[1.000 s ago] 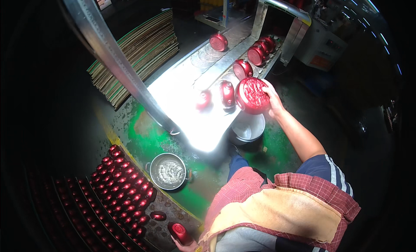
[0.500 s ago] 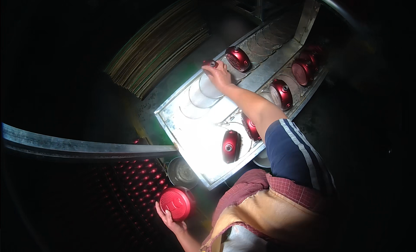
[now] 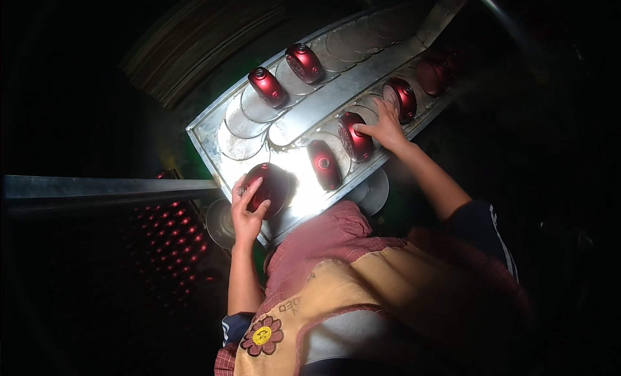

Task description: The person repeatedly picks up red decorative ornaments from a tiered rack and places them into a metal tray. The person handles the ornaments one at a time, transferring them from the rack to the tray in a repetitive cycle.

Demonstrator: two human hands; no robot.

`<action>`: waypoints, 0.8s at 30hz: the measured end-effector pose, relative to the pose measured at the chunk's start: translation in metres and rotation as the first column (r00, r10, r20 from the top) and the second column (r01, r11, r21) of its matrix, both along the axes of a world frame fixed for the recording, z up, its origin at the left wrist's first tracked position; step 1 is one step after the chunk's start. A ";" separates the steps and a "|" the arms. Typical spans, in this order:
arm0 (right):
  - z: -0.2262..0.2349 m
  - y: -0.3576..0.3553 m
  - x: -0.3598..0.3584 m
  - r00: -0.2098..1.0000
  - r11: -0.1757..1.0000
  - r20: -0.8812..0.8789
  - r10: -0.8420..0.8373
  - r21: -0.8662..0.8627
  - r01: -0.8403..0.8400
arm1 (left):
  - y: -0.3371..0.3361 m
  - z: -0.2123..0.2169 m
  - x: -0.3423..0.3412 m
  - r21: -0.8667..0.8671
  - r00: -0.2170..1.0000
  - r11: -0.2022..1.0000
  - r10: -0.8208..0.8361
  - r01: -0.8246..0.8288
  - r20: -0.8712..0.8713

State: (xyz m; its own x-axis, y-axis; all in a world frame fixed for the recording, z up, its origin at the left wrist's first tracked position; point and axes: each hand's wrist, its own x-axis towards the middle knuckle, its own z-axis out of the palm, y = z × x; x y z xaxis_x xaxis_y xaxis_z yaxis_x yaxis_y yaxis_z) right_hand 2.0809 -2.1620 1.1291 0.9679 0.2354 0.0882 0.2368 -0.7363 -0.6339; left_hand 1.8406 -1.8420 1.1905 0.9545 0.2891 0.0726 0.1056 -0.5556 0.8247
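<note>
My left fingers (image 3: 254,188) hold a red flask (image 3: 277,185), likely wrapped to steady it above the conveyor (image 3: 240,144); my right fingers (image 3: 389,120) spread wide, bridging second (image 3: 355,140) and third flasks (image 3: 405,98).

Striped navy sleeves (image 3: 475,224); tan apron (image 3: 369,276)

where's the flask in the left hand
In the head view, left of centre, the red flask the left hand grips is at the bright near end of the metal table, left of another red flask.
</note>
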 end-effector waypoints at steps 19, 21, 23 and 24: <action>-0.062 -0.043 0.030 0.940 0.957 0.237 -0.243 0.218 0.192 | -0.129 -0.053 0.074 0.574 0.989 0.808 -0.149 0.133 -0.018; -0.062 -0.043 0.026 0.920 0.935 0.370 -0.132 0.354 -0.008 | -0.138 -0.057 0.093 0.558 0.959 0.793 -0.283 0.244 -0.018; -0.070 -0.038 0.015 0.957 0.953 0.266 0.111 0.246 -0.179 | -0.144 -0.063 0.112 0.503 0.951 0.817 -0.307 0.281 -0.033; -0.075 -0.033 0.016 0.997 0.964 0.038 0.064 0.255 -0.071 | -0.148 -0.066 0.120 0.432 0.953 0.860 -0.304 0.271 0.007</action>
State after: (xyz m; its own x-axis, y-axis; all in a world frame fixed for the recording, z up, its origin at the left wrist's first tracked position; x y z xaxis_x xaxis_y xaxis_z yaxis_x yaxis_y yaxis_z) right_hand 2.0967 -2.1954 1.0542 0.9468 0.2659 0.1815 0.3012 -0.5322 -0.7913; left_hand 1.9608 -1.9895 1.1247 0.9777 -0.0713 0.1974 -0.1637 -0.8476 0.5047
